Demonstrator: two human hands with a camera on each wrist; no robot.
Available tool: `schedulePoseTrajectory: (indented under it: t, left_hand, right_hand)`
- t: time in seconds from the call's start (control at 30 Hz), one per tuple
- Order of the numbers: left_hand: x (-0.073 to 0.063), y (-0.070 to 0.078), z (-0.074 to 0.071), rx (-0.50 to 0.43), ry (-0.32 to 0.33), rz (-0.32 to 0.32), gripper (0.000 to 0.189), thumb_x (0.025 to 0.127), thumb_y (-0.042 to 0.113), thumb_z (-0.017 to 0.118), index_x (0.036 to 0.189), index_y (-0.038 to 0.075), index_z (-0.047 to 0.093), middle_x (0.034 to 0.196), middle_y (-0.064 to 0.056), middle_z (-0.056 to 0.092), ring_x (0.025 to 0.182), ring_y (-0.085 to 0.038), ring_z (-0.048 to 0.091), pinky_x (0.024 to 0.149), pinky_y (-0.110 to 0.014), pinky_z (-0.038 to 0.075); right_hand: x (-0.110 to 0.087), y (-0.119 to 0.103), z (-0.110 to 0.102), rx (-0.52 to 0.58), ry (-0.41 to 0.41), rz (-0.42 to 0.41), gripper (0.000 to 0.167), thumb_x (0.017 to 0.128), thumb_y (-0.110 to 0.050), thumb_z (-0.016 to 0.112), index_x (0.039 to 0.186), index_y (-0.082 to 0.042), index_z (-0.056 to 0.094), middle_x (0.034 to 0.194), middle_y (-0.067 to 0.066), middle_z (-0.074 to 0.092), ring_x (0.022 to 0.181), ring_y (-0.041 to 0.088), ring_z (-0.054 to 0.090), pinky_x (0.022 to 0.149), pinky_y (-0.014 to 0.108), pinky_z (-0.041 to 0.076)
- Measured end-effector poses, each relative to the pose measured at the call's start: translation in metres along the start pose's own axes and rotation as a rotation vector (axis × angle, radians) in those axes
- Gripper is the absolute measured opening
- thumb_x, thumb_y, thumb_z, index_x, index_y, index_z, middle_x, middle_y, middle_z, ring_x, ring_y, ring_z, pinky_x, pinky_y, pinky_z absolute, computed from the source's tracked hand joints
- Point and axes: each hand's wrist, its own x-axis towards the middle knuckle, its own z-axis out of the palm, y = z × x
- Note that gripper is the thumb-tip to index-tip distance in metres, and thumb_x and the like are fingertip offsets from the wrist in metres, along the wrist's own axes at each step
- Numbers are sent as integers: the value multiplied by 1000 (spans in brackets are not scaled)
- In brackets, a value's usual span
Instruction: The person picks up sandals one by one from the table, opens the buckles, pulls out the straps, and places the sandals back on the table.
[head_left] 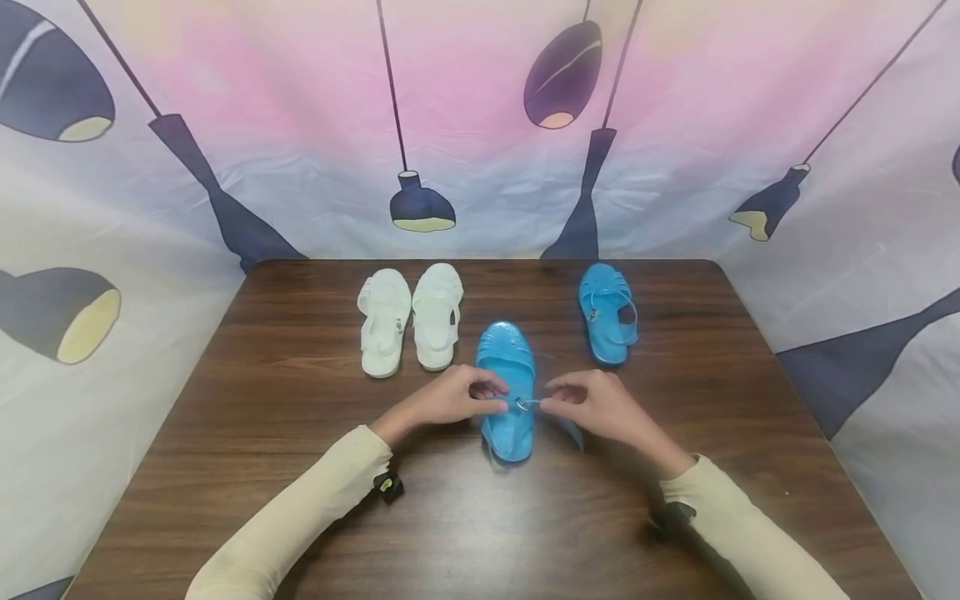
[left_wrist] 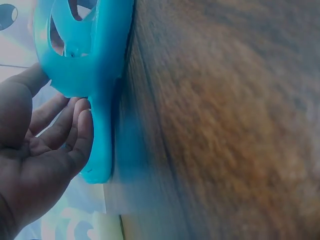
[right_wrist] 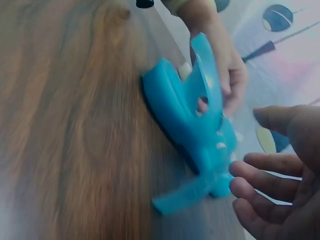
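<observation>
A blue jelly sandal (head_left: pixel 504 350) lies on the table, toe pointing away, with a small metal buckle (head_left: pixel 522 404) at its strap. My left hand (head_left: pixel 453 395) grips the sandal's left side, thumb and fingers reaching over the inner edge towards the buckle. In the left wrist view, its fingertips (left_wrist: pixel 85 117) meet the blue side band. My right hand (head_left: pixel 596 404) is just right of the buckle, close to a thin strap end. The right wrist view shows its thumb and fingers (right_wrist: pixel 270 165) apart, nothing between them. A loose strap (right_wrist: pixel 182 196) sticks out beside the sandal.
A second blue sandal (head_left: pixel 609 333) lies at the back right of the brown wooden table (head_left: pixel 285 417). Two white sandals (head_left: pixel 385 321) stand side by side at the back left. Behind the table hangs a cloth (head_left: pixel 480 100) printed with lamps.
</observation>
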Motion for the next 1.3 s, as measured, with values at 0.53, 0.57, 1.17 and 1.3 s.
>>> schedulePoseTrajectory:
  t: [0.53, 0.57, 1.17, 1.3]
  left_hand:
    - [1, -4, 5, -1, 7, -7, 26, 100, 23, 69, 117, 4, 73, 100, 1, 74, 92, -7, 68, 85, -25, 57]
    - [1, -3, 5, -2, 7, -7, 25, 100, 23, 68, 117, 4, 73, 101, 1, 74, 92, -7, 68, 85, -25, 57]
    - [4, 0, 4, 43, 52, 61, 17, 96, 20, 73, 111, 12, 78, 90, 7, 73, 75, -5, 61, 67, -24, 55]
    - [1, -1, 2, 30, 52, 57, 19, 98, 21, 72, 113, 11, 77, 96, 5, 75, 79, -5, 62, 71, -24, 55]
  right_hand:
    - [22, -12, 33, 5, 22, -53, 22, 87, -33, 82, 99, -14, 80, 91, -6, 76, 78, 9, 64, 67, 27, 56]
    - [22, -12, 34, 8, 28, -55, 21, 87, -32, 83, 98, -14, 80, 91, -5, 76, 79, 9, 64, 68, 27, 56]
    - [14, -14, 39, 5, 133, -54, 23, 84, -26, 86, 102, -14, 81, 101, -2, 78, 98, 15, 73, 84, 36, 61]
    - [14, -12, 40, 11, 141, -50, 22, 83, -26, 86, 102, -15, 81, 101, -4, 78, 98, 14, 73, 84, 36, 61]
